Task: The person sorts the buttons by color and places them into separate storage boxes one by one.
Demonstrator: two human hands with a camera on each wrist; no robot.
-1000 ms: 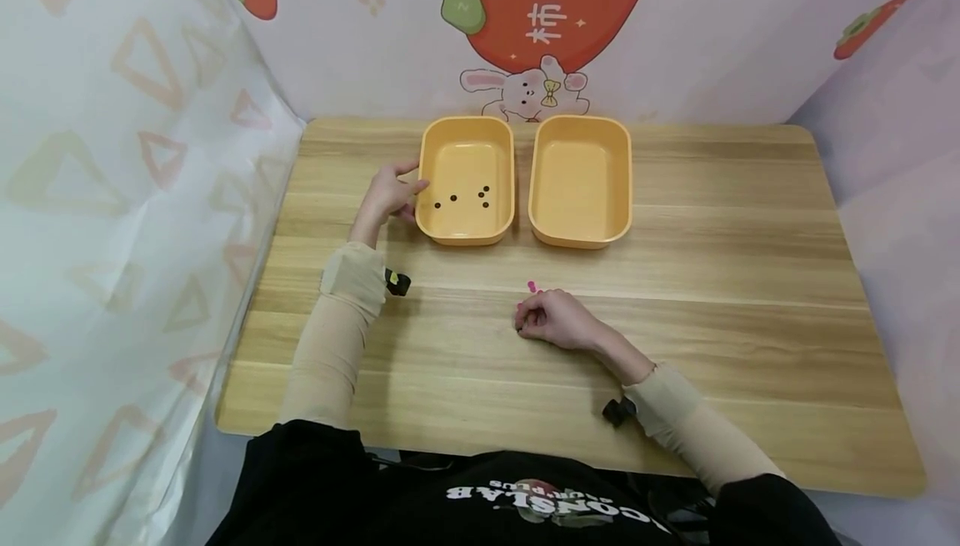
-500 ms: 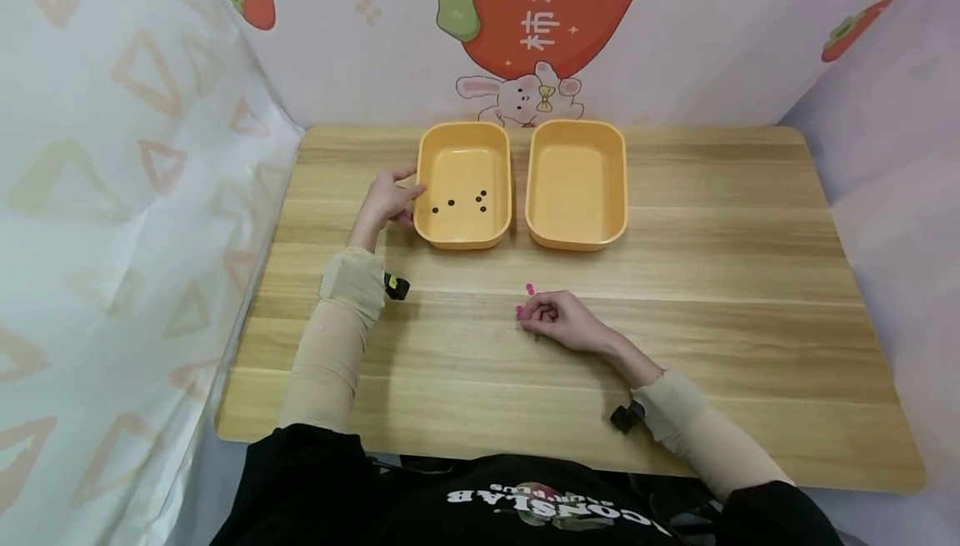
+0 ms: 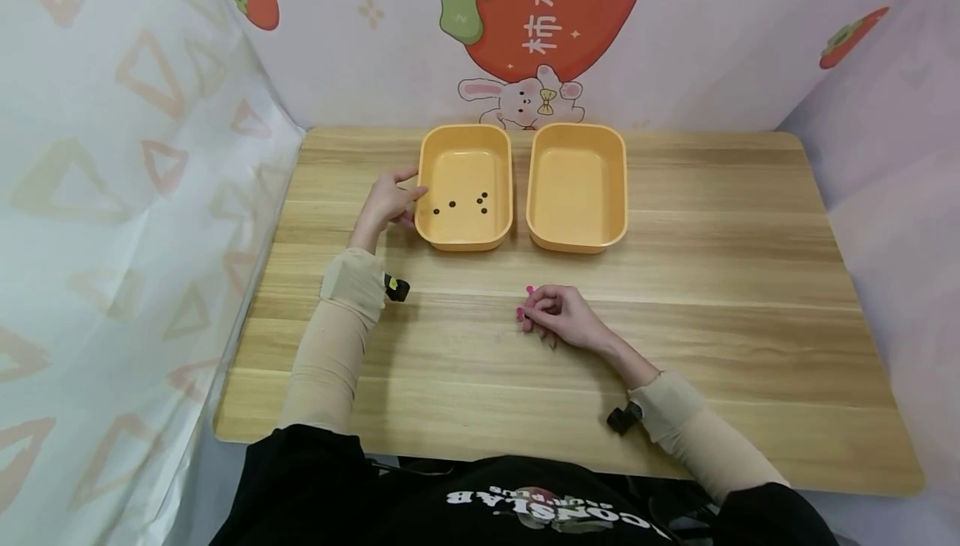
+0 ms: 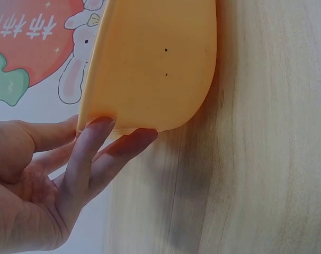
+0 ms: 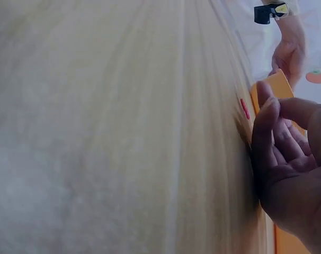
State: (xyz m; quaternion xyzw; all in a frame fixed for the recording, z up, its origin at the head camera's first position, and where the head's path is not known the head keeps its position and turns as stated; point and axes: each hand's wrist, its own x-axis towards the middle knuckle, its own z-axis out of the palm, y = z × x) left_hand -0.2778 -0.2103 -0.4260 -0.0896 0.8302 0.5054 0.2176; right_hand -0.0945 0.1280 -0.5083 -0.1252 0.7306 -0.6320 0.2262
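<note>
My left hand [image 3: 392,197] grips the near left side of a yellow plastic bin [image 3: 468,233]. In the left wrist view its fingers [image 4: 81,156] press against the bin's outer wall and rim. Several small dark round pieces [image 3: 452,204] lie on this bin's floor. My right hand [image 3: 564,317] hovers close over the table in front of the bins, fingers curled and thumb meeting index fingertip; I cannot tell whether something tiny is between them. Small pink pieces [image 3: 520,313] lie right at its fingertips; the right wrist view shows a pink piece [image 5: 244,109] beside the hand.
A second yellow bin [image 3: 576,239] stands to the right of the first, a narrow gap between them. Both sit near the back edge of the wooden table [image 3: 712,279]. Printed cloth walls [image 3: 337,46] rise behind and at the sides.
My right hand has lifted slightly and shifted away from the spot its fingertips touched, uncovering more of the pink pieces. The left hand keeps its grip on the bin. The head view shifted a little.
</note>
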